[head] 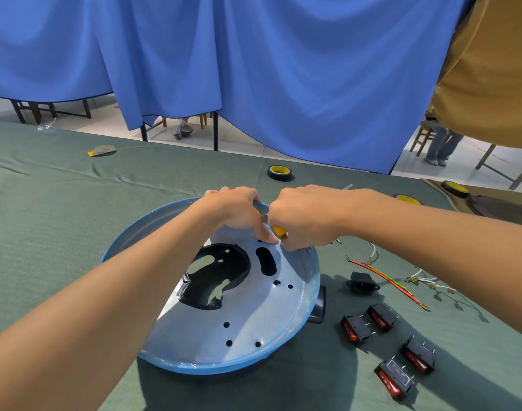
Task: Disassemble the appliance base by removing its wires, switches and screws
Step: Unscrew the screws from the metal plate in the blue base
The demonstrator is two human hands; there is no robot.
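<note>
A desk covered in green cloth (61,203) carries a round, shallow appliance base of grey metal with a blue rim (254,321), in the middle of the view. The base sits tilted, its hollow inner face turned up and towards the right. The grey plate has small round holes, an oblong slot whose long axis runs from near to far, and a large irregular opening edged with black plastic. A black handle sticks out at its right edge.

The left hand (236,212) is on the far rim, its grip closed over the edge with fingers curled round it and the thumb on the plate. Just beside it, the right hand (301,218) has its grip wrapped tightly round a yellow-handled screwdriver (279,230), of which only the handle end shows.

A black tape roll (279,172) lies beyond the hands. Right of the base lie a black power socket (362,284), four black rocker switches with red buttons (356,329), and loose red, yellow-green and white wires (387,280).
</note>
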